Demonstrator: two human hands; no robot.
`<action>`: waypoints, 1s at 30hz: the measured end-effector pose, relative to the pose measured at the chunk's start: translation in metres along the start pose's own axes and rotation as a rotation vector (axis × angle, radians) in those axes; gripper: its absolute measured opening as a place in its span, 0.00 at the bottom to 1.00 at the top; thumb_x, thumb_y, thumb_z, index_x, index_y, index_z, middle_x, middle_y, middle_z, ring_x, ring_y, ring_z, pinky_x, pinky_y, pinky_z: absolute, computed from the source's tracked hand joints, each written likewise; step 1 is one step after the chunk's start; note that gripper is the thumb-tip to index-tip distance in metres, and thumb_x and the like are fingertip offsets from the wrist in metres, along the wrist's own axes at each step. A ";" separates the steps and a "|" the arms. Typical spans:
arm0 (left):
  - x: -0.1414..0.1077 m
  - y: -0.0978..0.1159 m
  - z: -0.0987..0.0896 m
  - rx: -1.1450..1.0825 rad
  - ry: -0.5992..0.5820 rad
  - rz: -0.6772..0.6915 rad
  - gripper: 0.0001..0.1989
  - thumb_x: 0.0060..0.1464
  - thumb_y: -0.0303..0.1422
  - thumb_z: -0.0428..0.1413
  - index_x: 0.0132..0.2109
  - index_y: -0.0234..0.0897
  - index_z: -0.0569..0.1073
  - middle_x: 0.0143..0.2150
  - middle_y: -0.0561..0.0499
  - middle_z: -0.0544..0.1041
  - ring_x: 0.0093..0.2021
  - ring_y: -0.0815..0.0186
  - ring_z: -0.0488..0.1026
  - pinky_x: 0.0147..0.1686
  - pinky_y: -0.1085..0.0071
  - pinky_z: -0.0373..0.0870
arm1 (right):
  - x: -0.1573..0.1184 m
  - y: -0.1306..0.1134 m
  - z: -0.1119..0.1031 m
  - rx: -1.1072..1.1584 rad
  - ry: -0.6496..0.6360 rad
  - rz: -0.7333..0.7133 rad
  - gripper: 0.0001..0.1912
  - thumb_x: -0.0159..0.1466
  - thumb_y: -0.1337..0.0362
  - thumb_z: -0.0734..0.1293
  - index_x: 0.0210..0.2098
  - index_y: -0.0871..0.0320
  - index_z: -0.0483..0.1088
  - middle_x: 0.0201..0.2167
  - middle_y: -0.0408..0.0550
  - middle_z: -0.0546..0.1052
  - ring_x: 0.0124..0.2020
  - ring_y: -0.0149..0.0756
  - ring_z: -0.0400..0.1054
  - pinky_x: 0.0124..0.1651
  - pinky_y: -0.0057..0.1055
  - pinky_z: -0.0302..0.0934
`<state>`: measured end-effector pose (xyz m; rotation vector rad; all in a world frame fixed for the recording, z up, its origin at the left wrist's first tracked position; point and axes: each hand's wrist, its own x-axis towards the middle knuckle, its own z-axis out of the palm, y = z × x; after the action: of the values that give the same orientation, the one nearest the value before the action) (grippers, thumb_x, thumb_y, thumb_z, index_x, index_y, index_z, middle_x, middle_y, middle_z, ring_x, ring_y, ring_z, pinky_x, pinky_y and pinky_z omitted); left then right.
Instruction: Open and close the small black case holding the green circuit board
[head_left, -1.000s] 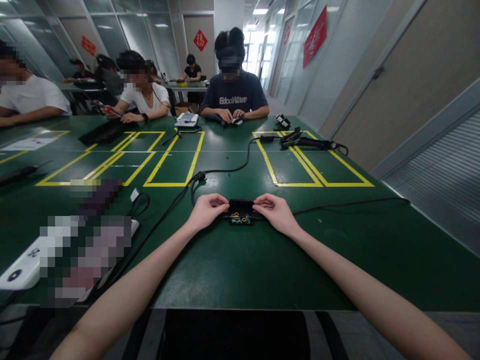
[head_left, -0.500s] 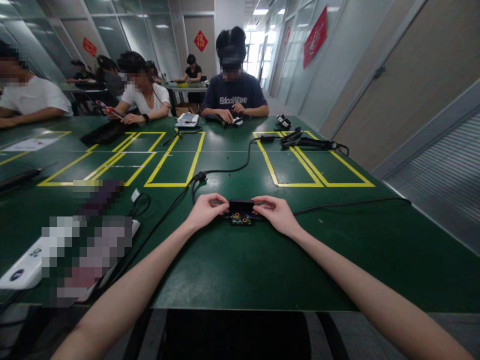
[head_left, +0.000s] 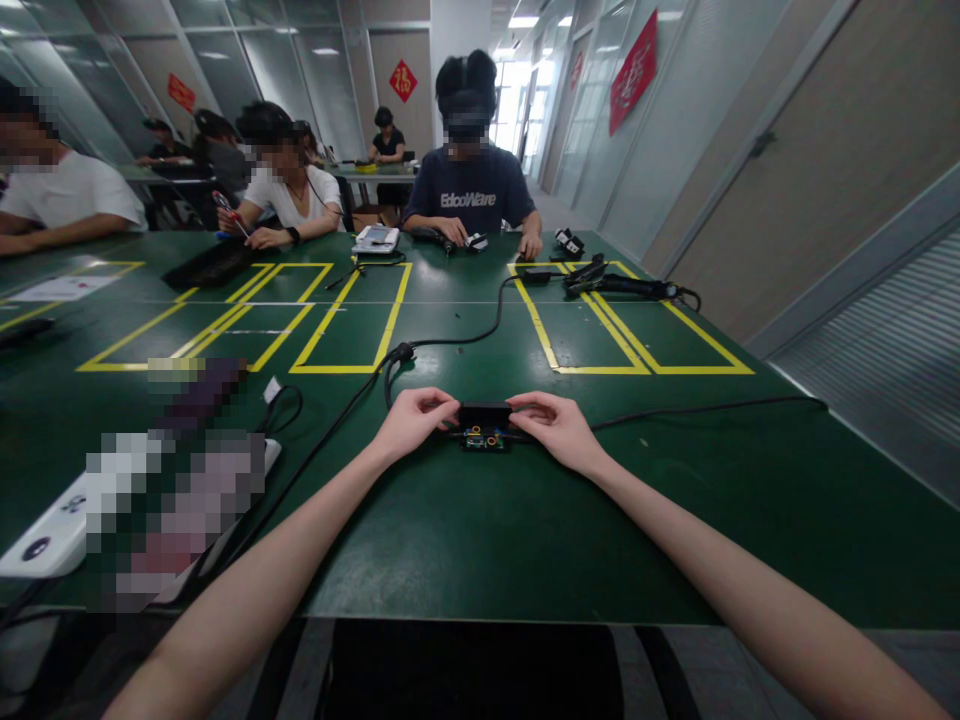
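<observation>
Between my two hands is a black power adapter cover point(head_left: 484, 413), tilted up on edge. My left hand point(head_left: 415, 420) pinches its left end, and my right hand point(head_left: 551, 425) pinches its right end. Just in front of the cover, on the table, lies the adapter's lower half with its circuit board point(head_left: 484, 438) exposed; yellow-ringed parts show on it. A black cord point(head_left: 697, 407) runs off to the right from the adapter, and another cable end is partly hidden behind my left hand.
A black cable point(head_left: 480, 338) with a plug crosses the green table point(head_left: 480, 540). White power strips point(head_left: 56, 530), partly blurred out, lie at left. A black clamp-like tool point(head_left: 615, 284) lies beyond yellow tape. A co-worker point(head_left: 472, 180) sits opposite; others sit at far left.
My hands and the cover stay almost in place. Across the table, the co-worker's hand has moved outward and down to the tabletop. Another person's red-handled tool has shifted slightly.
</observation>
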<state>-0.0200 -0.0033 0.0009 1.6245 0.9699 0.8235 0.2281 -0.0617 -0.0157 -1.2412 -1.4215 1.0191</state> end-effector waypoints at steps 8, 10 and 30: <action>-0.001 0.000 0.002 -0.032 0.024 -0.014 0.14 0.52 0.40 0.65 0.38 0.31 0.82 0.32 0.47 0.82 0.33 0.64 0.79 0.33 0.71 0.78 | -0.001 0.000 0.002 -0.004 0.012 -0.027 0.17 0.55 0.55 0.76 0.40 0.59 0.80 0.33 0.50 0.83 0.35 0.39 0.79 0.41 0.35 0.75; -0.001 -0.001 0.003 -0.044 0.031 -0.015 0.14 0.52 0.40 0.65 0.38 0.31 0.82 0.32 0.46 0.82 0.34 0.64 0.79 0.34 0.70 0.79 | -0.001 0.000 0.002 -0.002 0.013 -0.026 0.17 0.55 0.55 0.76 0.40 0.59 0.79 0.34 0.50 0.83 0.35 0.39 0.79 0.42 0.35 0.75; -0.002 0.005 0.004 -0.002 0.017 -0.037 0.11 0.53 0.38 0.63 0.37 0.32 0.81 0.29 0.48 0.81 0.31 0.66 0.78 0.31 0.73 0.76 | -0.005 -0.008 -0.002 -0.036 -0.039 -0.015 0.20 0.56 0.51 0.75 0.41 0.59 0.78 0.35 0.50 0.83 0.37 0.40 0.79 0.44 0.37 0.75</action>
<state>-0.0160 -0.0076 0.0046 1.5958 1.0076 0.8138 0.2282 -0.0676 -0.0082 -1.2406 -1.4826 1.0167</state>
